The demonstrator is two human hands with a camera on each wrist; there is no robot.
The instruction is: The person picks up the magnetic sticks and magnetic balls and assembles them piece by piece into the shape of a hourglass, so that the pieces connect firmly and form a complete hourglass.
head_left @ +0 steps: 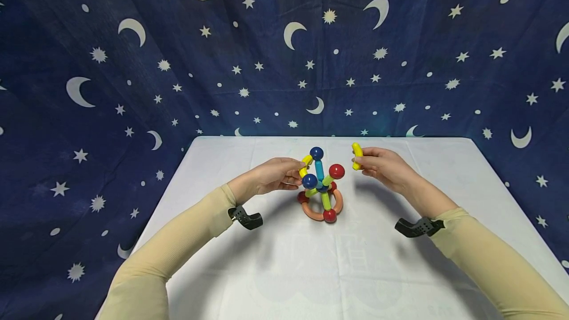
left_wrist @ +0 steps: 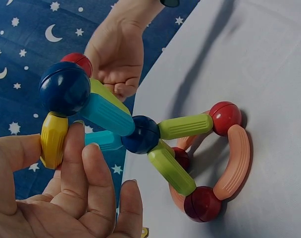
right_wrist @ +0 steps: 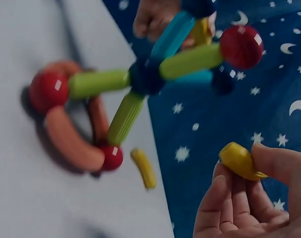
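Note:
A model of magnetic sticks and balls (head_left: 326, 200) stands on the table. Its base is a ring of curved orange sticks (left_wrist: 234, 163) and red balls (left_wrist: 225, 118). Green sticks (left_wrist: 186, 126) rise to a central blue ball (left_wrist: 140, 134). Above it, light blue sticks (left_wrist: 108, 114) carry two blue balls (head_left: 316, 153), and a green one carries a red ball (head_left: 337, 171). My left hand (head_left: 280, 174) pinches a curved yellow stick (left_wrist: 54, 141) that meets an upper blue ball. Right of the model, my right hand (head_left: 384, 164) holds another curved yellow stick (right_wrist: 239, 161) in the air.
Behind the model, a further yellow stick (right_wrist: 143, 168) lies on the white table (head_left: 266, 270). A dark blue curtain (head_left: 266, 53) with moons and stars hangs beyond the table's far edge. Each wrist wears a black strap (head_left: 420, 227).

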